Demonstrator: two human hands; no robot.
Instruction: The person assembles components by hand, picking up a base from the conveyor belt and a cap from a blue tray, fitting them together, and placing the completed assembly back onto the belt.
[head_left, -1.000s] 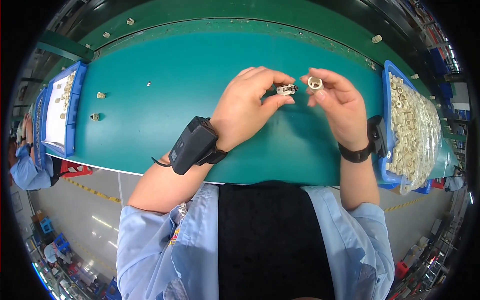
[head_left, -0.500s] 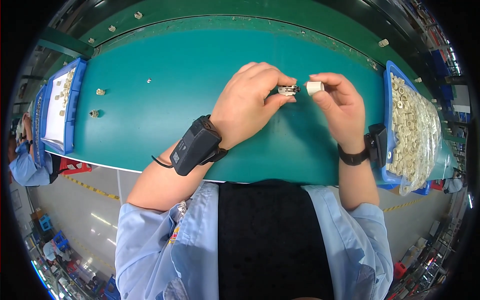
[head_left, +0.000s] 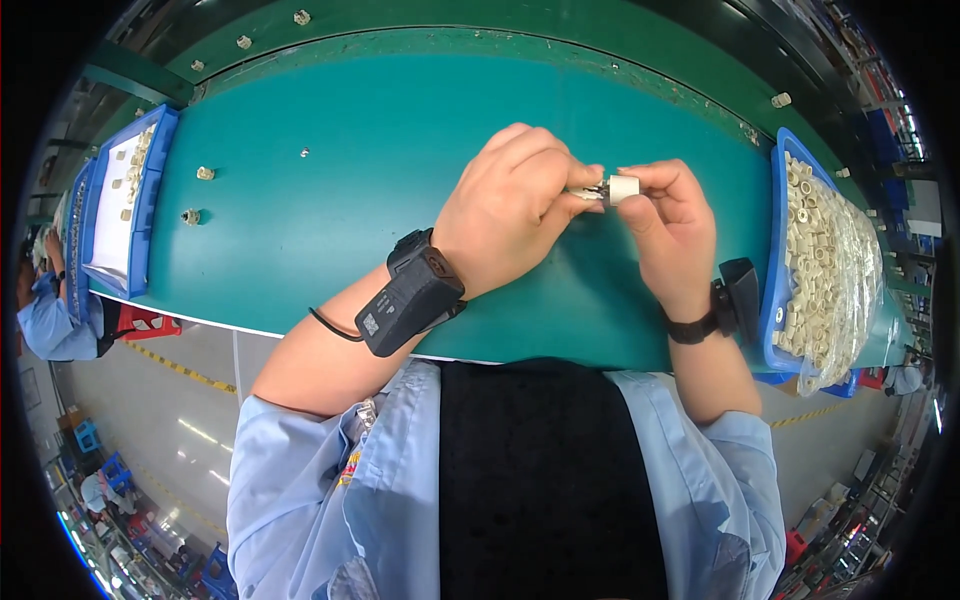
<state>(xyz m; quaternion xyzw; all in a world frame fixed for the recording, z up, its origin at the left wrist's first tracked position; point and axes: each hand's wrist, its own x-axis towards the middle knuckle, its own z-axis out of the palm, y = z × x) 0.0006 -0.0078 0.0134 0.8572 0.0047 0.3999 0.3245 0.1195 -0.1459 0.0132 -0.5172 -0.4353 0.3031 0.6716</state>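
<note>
Over the green bench mat [head_left: 370,130], my left hand [head_left: 515,205] pinches a small cream part with dark metal contacts [head_left: 589,191] between thumb and fingers. Facing it, a short cream plastic sleeve [head_left: 624,189] sits in the pinch of my right hand [head_left: 678,230]. The sleeve's open end meets the tip of the contact part; how far one enters the other cannot be made out. My fingertips cover much of the left part. Each wrist wears a strapped black device.
At right a blue bin [head_left: 777,250] holds many cream sleeves [head_left: 812,260] beside clear plastic film. A blue tray [head_left: 150,215] with white lining and several small parts stands at left. Loose parts [head_left: 205,173] lie on the mat and the rear ledge. Another person [head_left: 60,320] sits far left.
My hands have drawn together. The sleeve in my right hand has moved left and slightly down, and the gap to the contact part has closed.
</note>
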